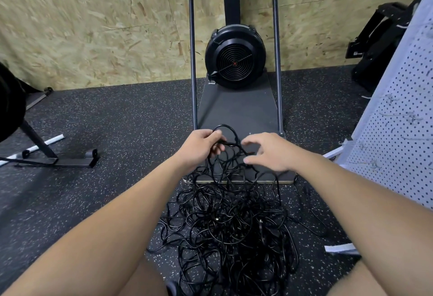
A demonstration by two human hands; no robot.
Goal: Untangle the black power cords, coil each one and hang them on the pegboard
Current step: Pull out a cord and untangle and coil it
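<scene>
While a tangled heap of black power cords (230, 225) lies on the speckled floor (105, 117), the left hand (199, 146) grips a lifted loop; the right hand (269, 151) hovers beside it, fingers spread; the white pegboard (403, 117) stands at right.

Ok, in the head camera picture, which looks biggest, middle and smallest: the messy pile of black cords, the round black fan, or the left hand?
1. Pile of black cords, much the widest.
2. Round black fan.
3. Left hand, gripping a cord loop.
The fan stands farther away, so it may really be bigger than it looks.
</scene>
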